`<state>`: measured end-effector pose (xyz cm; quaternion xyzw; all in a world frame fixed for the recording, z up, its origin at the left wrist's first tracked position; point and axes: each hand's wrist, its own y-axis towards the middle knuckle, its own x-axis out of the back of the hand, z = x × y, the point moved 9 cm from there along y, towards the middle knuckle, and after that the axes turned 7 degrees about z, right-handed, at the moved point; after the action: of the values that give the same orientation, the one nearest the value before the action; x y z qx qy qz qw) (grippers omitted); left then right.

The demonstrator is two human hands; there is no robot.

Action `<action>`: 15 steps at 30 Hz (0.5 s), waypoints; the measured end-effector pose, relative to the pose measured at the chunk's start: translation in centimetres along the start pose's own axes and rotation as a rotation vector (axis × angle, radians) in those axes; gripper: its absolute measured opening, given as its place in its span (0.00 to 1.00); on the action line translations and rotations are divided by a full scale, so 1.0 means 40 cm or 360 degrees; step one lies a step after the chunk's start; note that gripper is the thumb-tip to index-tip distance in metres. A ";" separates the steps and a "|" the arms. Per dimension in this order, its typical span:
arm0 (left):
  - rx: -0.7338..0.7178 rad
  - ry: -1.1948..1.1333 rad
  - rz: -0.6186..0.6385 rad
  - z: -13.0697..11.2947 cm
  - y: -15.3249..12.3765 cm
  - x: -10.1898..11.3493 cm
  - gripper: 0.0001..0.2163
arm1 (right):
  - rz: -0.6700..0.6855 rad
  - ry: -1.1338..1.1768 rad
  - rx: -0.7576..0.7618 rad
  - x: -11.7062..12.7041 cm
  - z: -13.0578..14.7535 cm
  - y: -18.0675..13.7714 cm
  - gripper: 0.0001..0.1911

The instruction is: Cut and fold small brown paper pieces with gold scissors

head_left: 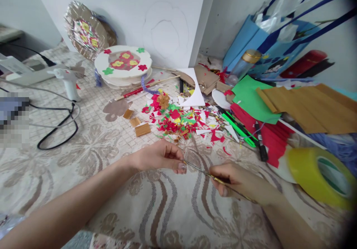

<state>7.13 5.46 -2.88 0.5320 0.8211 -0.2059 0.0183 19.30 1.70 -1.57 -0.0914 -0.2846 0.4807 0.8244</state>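
Note:
In the lower middle of the head view, my right hand point(237, 180) is closed around a pair of slim scissors point(196, 167), seen edge-on, with silver blades and gold-coloured handles. The blades point left, and their tip reaches the fingertips of my left hand point(158, 155). Thumb and fingers of that hand are pinched together; whatever lies between them is too small or hidden to make out. Just beyond both hands spreads a heap of paper scraps point(178, 124) in red, green, yellow and white. Several small brown corrugated pieces point(142, 130) lie left of the heap.
A white flower-decorated round box point(122, 78) stands behind, near a glue gun point(67, 81) with its cable. To the right are green paper point(249, 98), brown corrugated paper point(306, 107), a marker point(260, 143), a green cutter point(237, 128), yellow tape point(302, 174) and a blue bag point(245, 37).

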 end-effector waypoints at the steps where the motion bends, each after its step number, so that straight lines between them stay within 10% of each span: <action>1: -0.0003 0.0006 0.0006 -0.001 0.000 0.000 0.09 | 0.0001 -0.0015 -0.0004 -0.001 -0.001 0.000 0.30; 15: 0.0099 0.0008 0.0051 0.007 -0.003 -0.009 0.07 | -0.0014 -0.0061 -0.0037 0.004 0.008 -0.002 0.28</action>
<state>7.14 5.03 -3.00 0.5459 0.8057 -0.2298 0.0029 19.23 1.76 -1.23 -0.0905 -0.3063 0.4753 0.8198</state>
